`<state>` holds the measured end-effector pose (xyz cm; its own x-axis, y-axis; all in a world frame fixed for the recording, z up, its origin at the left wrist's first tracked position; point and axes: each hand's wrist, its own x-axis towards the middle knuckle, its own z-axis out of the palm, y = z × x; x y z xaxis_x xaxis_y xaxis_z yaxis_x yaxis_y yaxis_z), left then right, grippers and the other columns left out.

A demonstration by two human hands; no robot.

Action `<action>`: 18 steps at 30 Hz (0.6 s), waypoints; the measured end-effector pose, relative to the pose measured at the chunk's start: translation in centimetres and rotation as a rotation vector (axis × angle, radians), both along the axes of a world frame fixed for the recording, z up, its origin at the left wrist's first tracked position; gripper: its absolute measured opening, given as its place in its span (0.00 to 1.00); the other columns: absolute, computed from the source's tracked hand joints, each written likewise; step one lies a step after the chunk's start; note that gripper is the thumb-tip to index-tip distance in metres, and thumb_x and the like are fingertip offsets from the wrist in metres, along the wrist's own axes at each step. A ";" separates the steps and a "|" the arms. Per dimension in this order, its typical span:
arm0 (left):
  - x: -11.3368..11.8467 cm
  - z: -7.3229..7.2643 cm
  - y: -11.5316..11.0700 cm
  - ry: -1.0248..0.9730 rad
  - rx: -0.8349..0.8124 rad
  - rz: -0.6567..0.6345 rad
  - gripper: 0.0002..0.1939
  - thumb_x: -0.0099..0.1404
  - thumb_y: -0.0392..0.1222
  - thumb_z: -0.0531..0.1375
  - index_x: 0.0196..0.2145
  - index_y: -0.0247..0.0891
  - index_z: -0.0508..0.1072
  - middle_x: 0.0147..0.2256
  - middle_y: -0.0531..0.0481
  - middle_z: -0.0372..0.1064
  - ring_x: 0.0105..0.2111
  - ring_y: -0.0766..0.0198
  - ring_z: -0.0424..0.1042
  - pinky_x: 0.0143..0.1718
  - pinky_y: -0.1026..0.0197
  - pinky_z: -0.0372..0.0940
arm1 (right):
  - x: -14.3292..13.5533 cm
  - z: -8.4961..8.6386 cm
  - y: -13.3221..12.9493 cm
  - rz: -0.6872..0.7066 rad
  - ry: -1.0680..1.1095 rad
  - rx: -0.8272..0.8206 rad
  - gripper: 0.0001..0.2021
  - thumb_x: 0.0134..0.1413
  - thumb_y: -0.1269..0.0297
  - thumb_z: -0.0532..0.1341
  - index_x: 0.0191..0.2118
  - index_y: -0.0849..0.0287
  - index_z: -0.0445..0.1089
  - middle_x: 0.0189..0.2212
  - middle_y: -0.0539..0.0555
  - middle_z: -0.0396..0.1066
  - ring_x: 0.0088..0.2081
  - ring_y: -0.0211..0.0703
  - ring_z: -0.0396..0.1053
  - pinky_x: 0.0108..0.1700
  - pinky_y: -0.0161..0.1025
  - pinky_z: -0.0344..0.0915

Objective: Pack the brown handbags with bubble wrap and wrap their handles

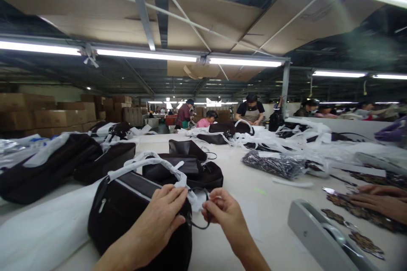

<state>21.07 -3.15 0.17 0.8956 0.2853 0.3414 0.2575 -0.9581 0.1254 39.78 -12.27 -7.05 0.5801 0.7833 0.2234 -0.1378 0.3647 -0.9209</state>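
A black handbag [127, 211] stands tilted on the white table in front of me, its top handle [149, 161] wrapped in white paper. My left hand [159, 216] grips the bag's upper right side, with the fingers laid over the edge near the handle's end and the thumb lower down. A thin black strap [200, 226] loops out from that side. Between thumb and fingers, my right hand [224, 211] pinches this strap, just right of the bag. The strap's far end is hidden behind my left hand.
More black bags [187, 165] lie behind mine and to the left. White wrapping [41, 228] spreads at left. A grey tape dispenser [321, 233] stands at right, near patterned charms [365, 241] and another person's hands [381, 201]. A plastic-wrapped bundle [273, 164] lies farther back.
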 end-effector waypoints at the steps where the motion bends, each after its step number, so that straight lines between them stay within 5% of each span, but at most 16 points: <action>1: 0.1 0.0 -0.1 0.000 -0.003 0.006 0.27 0.66 0.31 0.55 0.62 0.40 0.63 0.61 0.45 0.63 0.60 0.49 0.58 0.62 0.42 0.55 | 0.0 0.4 -0.1 0.019 0.193 0.090 0.18 0.39 0.62 0.73 0.34 0.56 0.66 0.25 0.47 0.75 0.27 0.38 0.73 0.32 0.36 0.71; 4: 0.1 0.4 -0.5 0.012 -0.008 0.005 0.27 0.67 0.31 0.53 0.63 0.40 0.63 0.62 0.45 0.62 0.60 0.50 0.58 0.62 0.42 0.55 | 0.3 1.2 -0.4 0.104 0.635 0.249 0.24 0.27 0.67 0.79 0.34 0.57 0.70 0.29 0.46 0.75 0.26 0.32 0.72 0.43 0.37 0.74; 6: 0.0 1.0 -0.6 0.044 -0.012 0.001 0.26 0.68 0.33 0.52 0.64 0.39 0.61 0.62 0.44 0.61 0.60 0.49 0.58 0.62 0.42 0.55 | 0.4 1.5 -0.8 0.183 0.699 0.302 0.21 0.29 0.69 0.79 0.33 0.58 0.72 0.28 0.45 0.74 0.24 0.29 0.70 0.48 0.41 0.74; 9: 0.3 2.7 -0.8 0.121 -0.015 0.034 0.30 0.67 0.35 0.56 0.65 0.39 0.57 0.61 0.41 0.63 0.57 0.47 0.61 0.59 0.41 0.57 | 0.7 1.8 -1.7 0.284 0.539 0.334 0.16 0.37 0.68 0.77 0.36 0.58 0.76 0.30 0.49 0.75 0.28 0.32 0.71 0.51 0.49 0.72; 13: 1.9 4.6 -0.5 0.148 0.016 -0.036 0.33 0.59 0.32 0.63 0.62 0.39 0.62 0.58 0.41 0.65 0.59 0.45 0.59 0.60 0.41 0.54 | 1.4 2.0 -2.7 0.280 0.253 0.283 0.25 0.33 0.70 0.78 0.44 0.57 0.78 0.35 0.51 0.75 0.36 0.38 0.73 0.51 0.44 0.70; 18: 3.8 4.5 0.7 0.187 -0.176 -0.210 0.19 0.60 0.33 0.63 0.50 0.39 0.74 0.44 0.47 0.73 0.47 0.54 0.70 0.50 0.57 0.64 | 3.0 1.2 -2.5 0.117 -0.057 0.198 0.21 0.41 0.67 0.74 0.46 0.52 0.78 0.35 0.50 0.74 0.37 0.39 0.73 0.46 0.38 0.70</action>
<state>24.84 -2.40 4.64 0.9836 0.1278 0.1270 0.0909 -0.9606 0.2627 42.74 -14.80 -5.82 0.4699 0.7822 0.4090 -0.1394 0.5233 -0.8407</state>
